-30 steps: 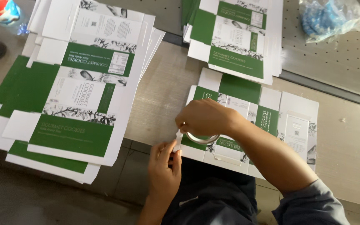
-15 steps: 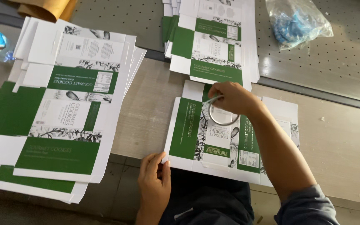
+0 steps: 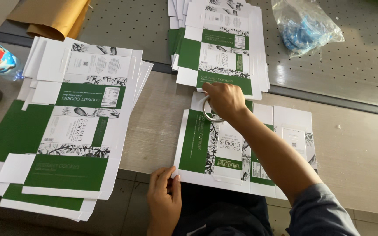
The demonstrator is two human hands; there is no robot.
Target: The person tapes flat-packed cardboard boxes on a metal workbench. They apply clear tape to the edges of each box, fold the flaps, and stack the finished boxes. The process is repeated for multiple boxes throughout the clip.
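Right hand (image 3: 224,99) slid tape roll (image 3: 207,110) up flat carton (image 3: 224,148).

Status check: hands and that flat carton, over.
Right hand gripping tape roll at far edge of flat carton. Left hand pinning near corner. Nothing obstructing.

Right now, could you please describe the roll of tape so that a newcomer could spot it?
Find the flat green-and-white carton blank at the wooden table's near edge. At its far end, the right hand grips a small pale tape ring, the only round thing among flat cartons.
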